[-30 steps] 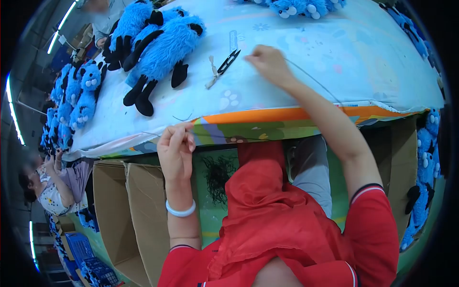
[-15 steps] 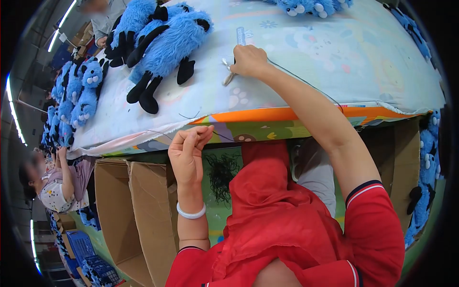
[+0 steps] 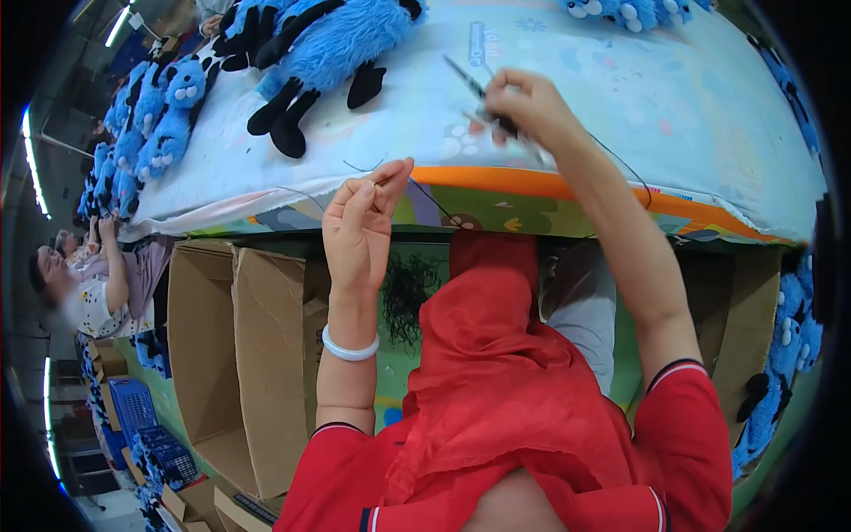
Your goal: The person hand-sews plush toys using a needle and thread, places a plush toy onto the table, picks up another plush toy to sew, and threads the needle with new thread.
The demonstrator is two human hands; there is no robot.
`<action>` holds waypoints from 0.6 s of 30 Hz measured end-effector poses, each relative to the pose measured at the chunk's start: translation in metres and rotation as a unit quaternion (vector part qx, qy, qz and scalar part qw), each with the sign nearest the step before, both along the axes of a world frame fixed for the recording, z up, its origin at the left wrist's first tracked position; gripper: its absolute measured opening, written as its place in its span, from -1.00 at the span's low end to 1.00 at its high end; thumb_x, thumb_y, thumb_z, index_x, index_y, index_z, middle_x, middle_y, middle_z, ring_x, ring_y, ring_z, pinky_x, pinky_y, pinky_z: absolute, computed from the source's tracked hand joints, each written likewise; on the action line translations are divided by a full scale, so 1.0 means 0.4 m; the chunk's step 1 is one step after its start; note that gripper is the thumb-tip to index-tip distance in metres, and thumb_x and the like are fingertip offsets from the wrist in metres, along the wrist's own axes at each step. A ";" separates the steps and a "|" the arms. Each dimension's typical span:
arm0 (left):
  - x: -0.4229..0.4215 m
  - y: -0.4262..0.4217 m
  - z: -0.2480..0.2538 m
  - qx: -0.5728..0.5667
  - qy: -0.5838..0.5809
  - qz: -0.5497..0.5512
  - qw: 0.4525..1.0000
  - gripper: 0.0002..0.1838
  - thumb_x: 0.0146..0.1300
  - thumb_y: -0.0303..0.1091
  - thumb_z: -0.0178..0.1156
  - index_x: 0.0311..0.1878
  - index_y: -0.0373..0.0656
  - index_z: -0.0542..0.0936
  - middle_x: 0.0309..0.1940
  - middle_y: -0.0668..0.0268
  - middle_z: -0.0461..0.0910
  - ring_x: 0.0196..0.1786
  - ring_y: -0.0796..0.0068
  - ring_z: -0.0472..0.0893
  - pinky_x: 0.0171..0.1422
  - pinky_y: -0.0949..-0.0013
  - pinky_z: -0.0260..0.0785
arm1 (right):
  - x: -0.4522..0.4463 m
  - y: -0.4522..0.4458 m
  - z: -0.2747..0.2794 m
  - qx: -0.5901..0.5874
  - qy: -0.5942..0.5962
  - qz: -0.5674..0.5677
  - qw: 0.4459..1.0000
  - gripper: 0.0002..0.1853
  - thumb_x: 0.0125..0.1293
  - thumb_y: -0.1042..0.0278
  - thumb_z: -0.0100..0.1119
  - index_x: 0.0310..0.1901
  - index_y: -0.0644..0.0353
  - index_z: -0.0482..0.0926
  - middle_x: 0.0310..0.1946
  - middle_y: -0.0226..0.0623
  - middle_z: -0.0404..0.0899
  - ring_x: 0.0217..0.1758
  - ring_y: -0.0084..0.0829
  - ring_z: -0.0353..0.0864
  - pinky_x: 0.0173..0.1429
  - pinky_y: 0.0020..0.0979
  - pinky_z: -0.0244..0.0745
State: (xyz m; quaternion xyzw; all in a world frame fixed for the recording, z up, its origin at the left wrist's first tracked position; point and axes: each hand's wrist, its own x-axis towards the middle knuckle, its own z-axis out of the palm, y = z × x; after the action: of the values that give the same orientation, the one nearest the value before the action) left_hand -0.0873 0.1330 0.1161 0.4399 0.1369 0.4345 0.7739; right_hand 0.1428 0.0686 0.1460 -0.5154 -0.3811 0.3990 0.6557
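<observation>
My left hand (image 3: 365, 213) is raised at the table's front edge, thumb and fingers pinched on a thin dark thread (image 3: 430, 199). Over the table (image 3: 612, 115), my right hand (image 3: 525, 108) is closed round small black thread snips (image 3: 470, 82); their blades point up and to the left, and a pale tie hangs by them, blurred. Another dark thread (image 3: 625, 164) runs from near my right hand down over the table edge. A blue furry toy (image 3: 341, 49) with black limbs lies behind my left hand.
More blue toys (image 3: 168, 115) are lined up at the left, others (image 3: 629, 11) at the top and right. Open cardboard boxes (image 3: 275, 372) stand below the table edge. Dark threads (image 3: 408, 297) hang beside the red apron. A co-worker (image 3: 102, 284) sits at the far left.
My right hand has picked up the snips from the table and moved right and nearer with them. My left hand keeps its pinch. The view has shifted, so the toys appear higher.
</observation>
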 end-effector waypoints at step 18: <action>0.094 -0.085 0.013 0.063 -0.012 -0.092 0.994 -0.90 0.28 -0.54 -0.03 -0.38 -0.21 0.41 0.16 -0.08 0.45 0.33 -0.07 0.35 0.34 0.21 0.23 | -0.167 -0.184 -0.034 -0.043 0.226 0.123 0.965 -0.78 0.26 0.27 0.26 -0.30 0.29 0.59 -0.71 -0.38 0.47 -0.73 -0.72 0.38 -0.73 -0.75 0.02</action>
State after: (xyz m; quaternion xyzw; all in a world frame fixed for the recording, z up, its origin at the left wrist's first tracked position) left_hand -0.0497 0.0989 0.1213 0.4930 0.0591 0.3742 0.7832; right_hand 0.0760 -0.0052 0.1325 -0.3885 -0.2658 0.5984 0.6483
